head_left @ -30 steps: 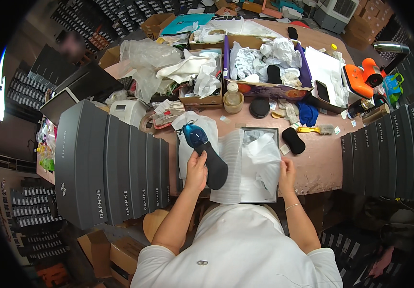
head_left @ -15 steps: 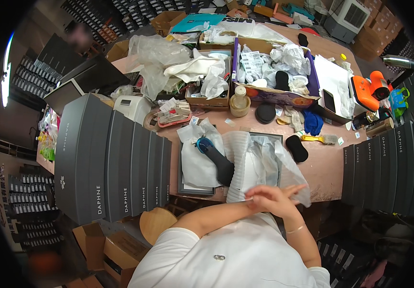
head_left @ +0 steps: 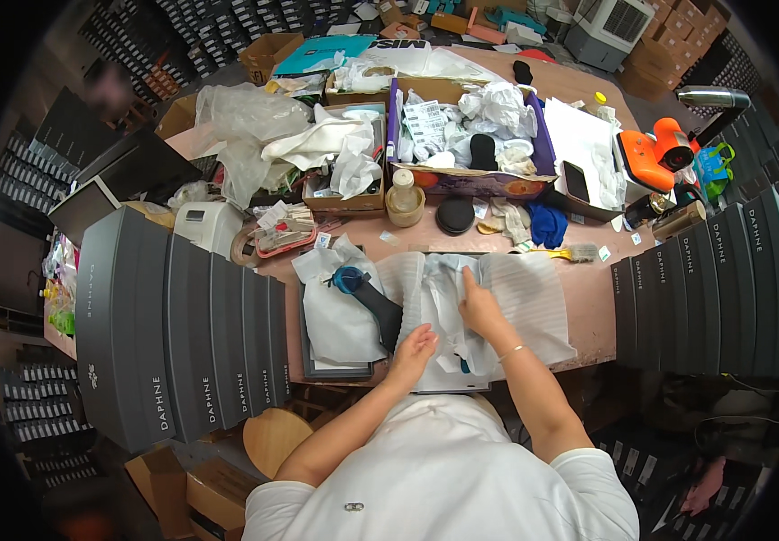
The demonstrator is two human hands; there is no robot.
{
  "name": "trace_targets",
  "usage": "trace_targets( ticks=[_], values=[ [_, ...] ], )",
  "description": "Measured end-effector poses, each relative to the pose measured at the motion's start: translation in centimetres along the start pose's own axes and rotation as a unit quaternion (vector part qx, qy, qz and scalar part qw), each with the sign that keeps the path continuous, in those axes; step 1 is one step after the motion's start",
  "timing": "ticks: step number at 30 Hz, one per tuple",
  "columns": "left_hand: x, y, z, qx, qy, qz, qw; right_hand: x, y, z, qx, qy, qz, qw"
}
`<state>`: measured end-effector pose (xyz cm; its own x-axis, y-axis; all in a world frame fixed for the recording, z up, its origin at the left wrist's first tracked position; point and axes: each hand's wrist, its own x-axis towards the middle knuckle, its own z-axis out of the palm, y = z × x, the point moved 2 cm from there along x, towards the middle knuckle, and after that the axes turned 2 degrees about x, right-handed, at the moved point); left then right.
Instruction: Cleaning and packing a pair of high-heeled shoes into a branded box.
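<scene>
In front of me lies a shoe box (head_left: 451, 388) lined with white tissue paper (head_left: 444, 311). A thin ribbed white wrapping sheet (head_left: 534, 311) spreads over its right side onto the table. My right hand (head_left: 484, 307) is over the box, index finger stretched onto the tissue and the other fingers bent. My left hand (head_left: 414, 354) is at the box's near left side, fingers extended, gripping nothing visible. A small dark blue bit shows by the tissue's near end. On the left, a dark sandal (head_left: 378, 305) with a blue strap lies on paper in a grey tray-like box part (head_left: 340, 370).
Grey shoe boxes stand in rows at left (head_left: 128, 334) and right (head_left: 732, 288). Behind are a purple carton (head_left: 470, 183) of crumpled paper, a glue jar (head_left: 404, 200), a round black case (head_left: 455, 215), a brush (head_left: 579, 253), a blue cloth (head_left: 547, 225) and a phone (head_left: 575, 181).
My crossed forearms have parted. The right hand moved up over the box, the left back to its near left. The ribbed sheet now spreads out rightward, where a black pad was visible.
</scene>
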<state>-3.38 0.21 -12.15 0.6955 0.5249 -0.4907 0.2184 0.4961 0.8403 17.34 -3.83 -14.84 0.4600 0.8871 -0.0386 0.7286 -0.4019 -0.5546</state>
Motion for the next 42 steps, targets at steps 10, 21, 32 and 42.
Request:
trace_targets(
  ticks=[10, 21, 32, 42],
  values=[
    [0.0, 8.9, 4.2, -0.257, -0.072, -0.071, 0.961, -2.6, -10.8, -12.2, 0.275, 0.219, -0.035, 0.935],
    [-1.7, 13.0, 1.6, -0.277, -0.075, 0.084, 0.954, -7.7, -14.4, -12.0, 0.151, 0.002, -0.078, 0.985],
    [5.0, 16.9, -6.2, -0.259, 0.052, 0.172, 0.949, -10.3, -12.2, -14.6, 0.366, -0.038, -0.029, 0.93],
    [-3.1, 26.2, 4.1, -0.25, 0.078, 0.39, 0.883, -14.0, -5.1, -15.1, 0.371, 0.048, 0.189, 0.908]
  ],
)
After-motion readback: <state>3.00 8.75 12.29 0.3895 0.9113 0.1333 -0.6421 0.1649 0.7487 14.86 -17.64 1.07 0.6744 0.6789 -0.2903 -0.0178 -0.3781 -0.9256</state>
